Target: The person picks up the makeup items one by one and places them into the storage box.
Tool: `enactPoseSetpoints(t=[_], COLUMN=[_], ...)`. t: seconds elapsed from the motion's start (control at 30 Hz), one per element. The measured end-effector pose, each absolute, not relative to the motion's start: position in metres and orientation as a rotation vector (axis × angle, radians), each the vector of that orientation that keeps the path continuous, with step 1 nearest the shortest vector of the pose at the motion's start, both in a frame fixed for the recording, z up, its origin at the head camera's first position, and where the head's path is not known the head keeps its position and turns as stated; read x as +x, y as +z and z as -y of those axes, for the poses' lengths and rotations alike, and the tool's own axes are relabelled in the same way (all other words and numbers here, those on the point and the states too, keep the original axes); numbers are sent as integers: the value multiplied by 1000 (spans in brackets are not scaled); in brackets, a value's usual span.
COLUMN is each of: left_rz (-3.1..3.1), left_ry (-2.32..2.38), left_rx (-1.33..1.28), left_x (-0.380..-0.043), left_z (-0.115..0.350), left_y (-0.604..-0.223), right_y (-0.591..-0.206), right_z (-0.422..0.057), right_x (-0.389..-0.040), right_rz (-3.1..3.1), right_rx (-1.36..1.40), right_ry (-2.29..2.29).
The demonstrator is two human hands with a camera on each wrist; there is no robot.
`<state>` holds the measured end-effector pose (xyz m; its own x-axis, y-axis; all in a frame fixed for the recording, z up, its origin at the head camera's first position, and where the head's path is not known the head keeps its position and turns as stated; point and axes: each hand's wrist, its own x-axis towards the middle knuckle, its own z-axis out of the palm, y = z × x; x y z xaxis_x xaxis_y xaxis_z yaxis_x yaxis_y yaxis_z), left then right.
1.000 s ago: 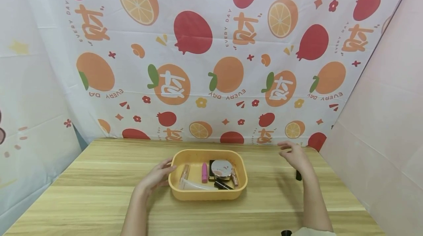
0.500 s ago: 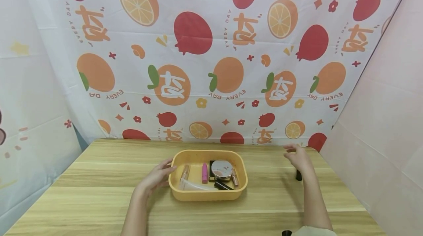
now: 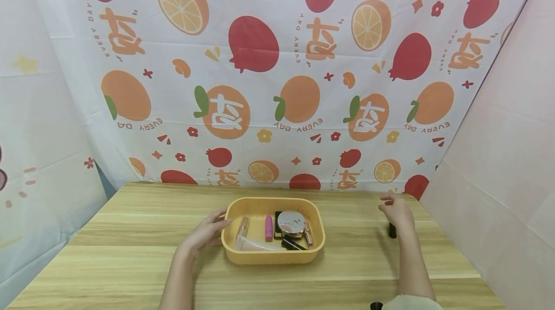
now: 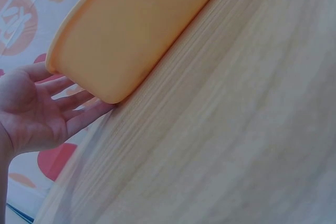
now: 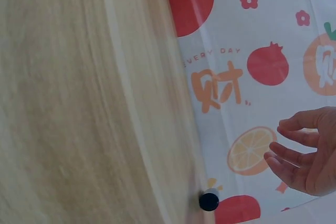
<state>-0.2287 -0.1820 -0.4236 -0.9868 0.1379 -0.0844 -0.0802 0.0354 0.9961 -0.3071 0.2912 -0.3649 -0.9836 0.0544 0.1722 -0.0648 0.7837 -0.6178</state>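
Note:
My left hand point(image 3: 204, 232) holds the left end of a yellow plastic storage box point(image 3: 274, 257), its thumb at the rim and its other fingers spread along the outer wall point(image 4: 105, 61). Inside lie a pink lipstick-shaped tube point(image 3: 268, 228), a round mirrored compact point(image 3: 291, 223), a clear tube point(image 3: 260, 244), a black stick point(image 3: 293, 244) and slim gold-toned tubes point(image 3: 243, 227). My right hand point(image 3: 397, 211) hovers at the back right with loosely bent fingers and nothing in them. Close by it, a small black-ended cylinder point(image 5: 209, 201) stands on the table.
The wood-grain table point(image 3: 130, 252) reaches back to a fruit-print cloth point(image 3: 269, 141). Pale cloth walls point(image 3: 507, 165) flank both sides. At the front edge, near the right sleeve point(image 3: 412, 303), a black round top point(image 3: 376, 305) shows.
My right hand has drifted a little to the right and lower in the view, its fingers still holding nothing. The left hand and the storage box have stayed in place.

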Motion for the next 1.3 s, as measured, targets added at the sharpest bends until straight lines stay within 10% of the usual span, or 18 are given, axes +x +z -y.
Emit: enactPoseSetpoints(t=[1.3], left_rz=[-2140], left_ry=[2076], left_rx=[61], left_x=[-229], left_z=[182], left_y=[-422], right_y=[-410], right_z=[-319], right_x=[-328], right_rz=[2992], right_rx=[-463], right_ry=[889])
